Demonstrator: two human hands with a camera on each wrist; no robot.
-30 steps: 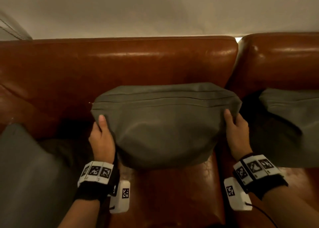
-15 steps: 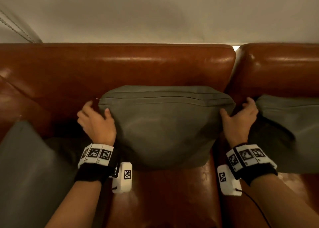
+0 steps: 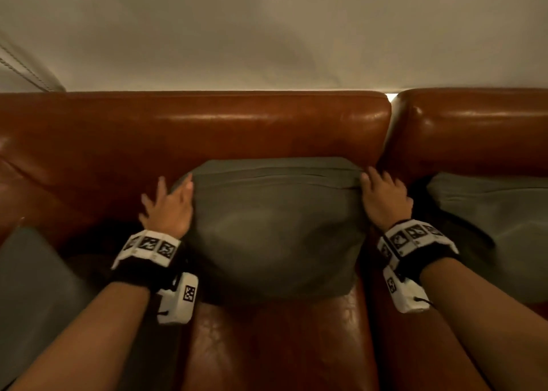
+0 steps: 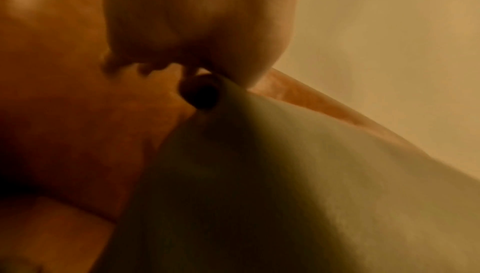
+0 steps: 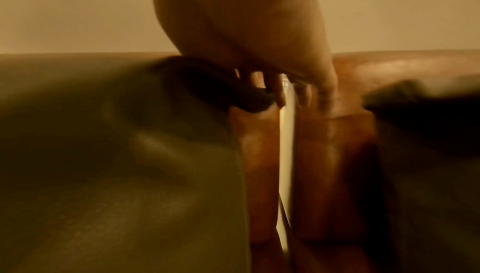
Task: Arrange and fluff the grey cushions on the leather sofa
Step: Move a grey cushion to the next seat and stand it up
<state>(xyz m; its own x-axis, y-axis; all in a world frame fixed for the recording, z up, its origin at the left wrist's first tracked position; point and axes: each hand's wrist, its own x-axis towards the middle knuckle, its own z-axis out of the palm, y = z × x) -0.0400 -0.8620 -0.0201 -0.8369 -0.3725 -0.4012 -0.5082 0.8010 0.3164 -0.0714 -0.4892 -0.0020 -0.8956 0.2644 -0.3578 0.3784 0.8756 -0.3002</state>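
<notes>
At the lower left of the frame a grey cushion (image 3: 32, 296) lies on the leather sofa (image 3: 207, 130). At frame centre the middle cushion (image 3: 275, 230) leans upright against the backrest. The left hand (image 3: 167, 208), fingers spread, presses its left edge; the right hand (image 3: 385, 201), fingers loosely extended, touches its upper right corner. It looks soft, light and yielding, best taken at the side seams or top corners. A third cushion (image 3: 489, 227) sits at right.

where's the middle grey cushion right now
In the head view, the middle grey cushion stands centrally against the sofa backrest, between the left hand and right hand.
</notes>
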